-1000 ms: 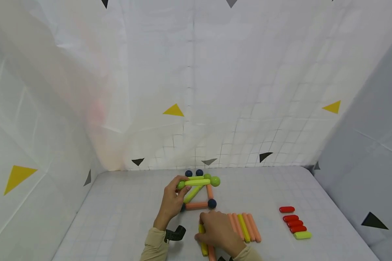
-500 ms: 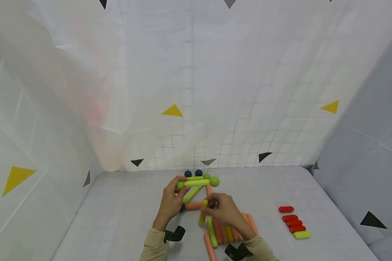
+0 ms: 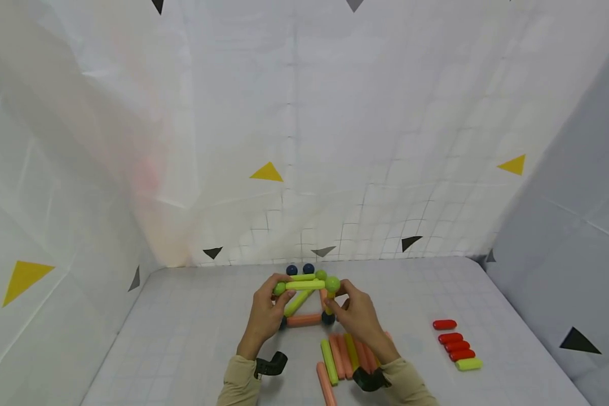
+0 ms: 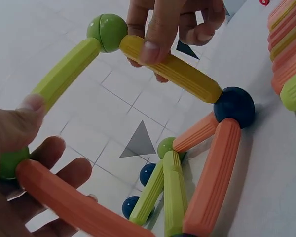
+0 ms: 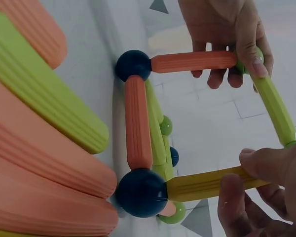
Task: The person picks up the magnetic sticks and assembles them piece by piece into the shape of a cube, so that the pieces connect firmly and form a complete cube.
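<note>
The left hand (image 3: 265, 316) pinches a green ball (image 4: 14, 163) and the end of a light green stick (image 3: 305, 285). Between thumb and fingers the right hand (image 3: 357, 316) holds a yellow stick (image 5: 202, 183). In the right wrist view one end of that stick meets a dark blue ball (image 5: 142, 192) on the table; its other end meets a green ball (image 4: 107, 32) in the left wrist view. An orange stick (image 5: 193, 61) runs from the left hand's ball down to another dark blue ball (image 5: 133, 65). A lower orange stick (image 3: 304, 320) joins both blue balls, so sticks and balls form an upright four-sided frame.
Orange, yellow and green sticks (image 3: 329, 361) lie side by side before the right forearm. Several red sticks (image 3: 457, 346) and a light green one (image 3: 469, 365) lie at the right. Two dark blue balls (image 3: 308, 269) are at the table's back edge, behind the frame.
The right hand has moved from the front sticks up to the frame, bringing a yellow stick that now stands between the green and dark blue balls. The left hand has stayed nearly still.
</note>
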{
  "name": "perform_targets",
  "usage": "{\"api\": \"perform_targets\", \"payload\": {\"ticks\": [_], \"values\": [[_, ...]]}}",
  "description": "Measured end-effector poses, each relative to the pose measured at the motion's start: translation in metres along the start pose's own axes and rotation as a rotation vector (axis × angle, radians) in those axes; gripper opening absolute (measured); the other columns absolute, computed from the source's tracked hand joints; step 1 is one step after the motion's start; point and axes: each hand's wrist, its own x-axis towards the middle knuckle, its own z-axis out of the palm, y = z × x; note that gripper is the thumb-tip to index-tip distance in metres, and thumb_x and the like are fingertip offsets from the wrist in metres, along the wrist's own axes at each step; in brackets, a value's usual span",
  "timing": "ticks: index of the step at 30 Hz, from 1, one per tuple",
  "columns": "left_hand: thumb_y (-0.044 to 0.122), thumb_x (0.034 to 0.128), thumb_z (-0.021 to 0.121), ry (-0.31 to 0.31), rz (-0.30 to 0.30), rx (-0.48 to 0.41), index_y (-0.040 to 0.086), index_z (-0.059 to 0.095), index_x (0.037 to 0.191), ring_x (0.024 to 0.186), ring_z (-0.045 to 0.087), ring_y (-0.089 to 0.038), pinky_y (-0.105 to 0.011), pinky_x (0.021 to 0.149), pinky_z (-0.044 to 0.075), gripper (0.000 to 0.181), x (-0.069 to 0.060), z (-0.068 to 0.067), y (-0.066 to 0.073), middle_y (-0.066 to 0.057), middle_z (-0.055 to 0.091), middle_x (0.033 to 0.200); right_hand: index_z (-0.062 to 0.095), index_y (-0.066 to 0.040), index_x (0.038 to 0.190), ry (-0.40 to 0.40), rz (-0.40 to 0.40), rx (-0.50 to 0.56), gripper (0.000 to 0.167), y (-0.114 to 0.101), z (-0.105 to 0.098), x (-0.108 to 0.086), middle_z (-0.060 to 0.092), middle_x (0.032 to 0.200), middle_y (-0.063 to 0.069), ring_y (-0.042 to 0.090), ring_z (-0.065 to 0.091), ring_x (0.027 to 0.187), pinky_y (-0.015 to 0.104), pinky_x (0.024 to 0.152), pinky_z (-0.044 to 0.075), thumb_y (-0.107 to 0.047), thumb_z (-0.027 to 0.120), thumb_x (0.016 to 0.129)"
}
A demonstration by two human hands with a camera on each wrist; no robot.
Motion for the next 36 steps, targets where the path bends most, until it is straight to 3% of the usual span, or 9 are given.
{"api": "perform_targets", "payload": {"ticks": [7,12,18,21,26,36], "values": [[0.012,0.0992,0.075,0.008,0.021,0.008,0.01,0.069,0.123,0.079,0.052,-0.01,-0.023,0.069,0.047,0.024,0.001,-0.001,-0.002,0.002,0.062,0.094,0.069,-0.014,0.113,-0.02,0.027,-0.024,0.021,0.004,0.003,0.004,0.074,0.11,0.008,0.008,0.058,0.052,0.026,0.045,0.046,-0.022,0.08,0.097],[0.013,0.1005,0.074,-0.001,0.038,0.034,0.013,0.064,0.137,0.076,0.051,-0.008,-0.023,0.068,0.047,0.038,0.002,-0.001,-0.001,0.003,0.059,0.092,0.07,-0.013,0.108,-0.049,0.041,-0.074,0.018,0.012,0.008,0.005,0.075,0.105,0.006,0.006,0.058,0.054,0.025,0.046,0.046,-0.024,0.078,0.097],[0.016,0.0999,0.076,-0.024,-0.048,0.059,0.015,0.047,0.152,0.083,0.056,-0.011,-0.026,0.076,0.052,0.06,0.001,-0.005,0.002,-0.004,0.063,0.098,0.07,-0.013,0.107,-0.078,0.048,-0.071,0.017,0.02,0.011,0.003,0.075,0.108,0.007,0.006,0.06,0.056,0.025,0.048,0.049,-0.026,0.077,0.099],[0.019,0.1,0.076,-0.03,-0.077,0.056,0.014,0.049,0.147,0.092,0.061,-0.014,-0.03,0.082,0.055,0.055,0.0,-0.011,0.005,-0.007,0.067,0.11,0.07,-0.013,0.107,-0.095,0.034,-0.067,0.017,0.021,0.01,0.004,0.074,0.108,0.007,0.006,0.06,0.057,0.025,0.048,0.049,-0.026,0.077,0.099],[0.016,0.0989,0.077,-0.019,-0.042,0.056,0.012,0.061,0.134,0.1,0.066,-0.018,-0.041,0.084,0.06,0.039,-0.001,-0.022,0.008,-0.004,0.07,0.118,0.069,-0.015,0.105,-0.146,0.023,-0.11,0.016,0.027,0.011,0.002,0.074,0.103,0.004,0.005,0.059,0.058,0.025,0.049,0.05,-0.027,0.078,0.098],[0.017,0.0983,0.078,-0.038,-0.03,0.065,0.014,0.067,0.129,0.099,0.068,-0.018,-0.033,0.081,0.059,0.032,0.0,-0.026,0.006,0.002,0.071,0.111,0.07,-0.015,0.112,-0.176,0.017,-0.118,0.024,0.033,0.01,0.0,0.074,0.111,0.005,0.005,0.06,0.06,0.024,0.052,0.05,-0.023,0.083,0.094]]}}
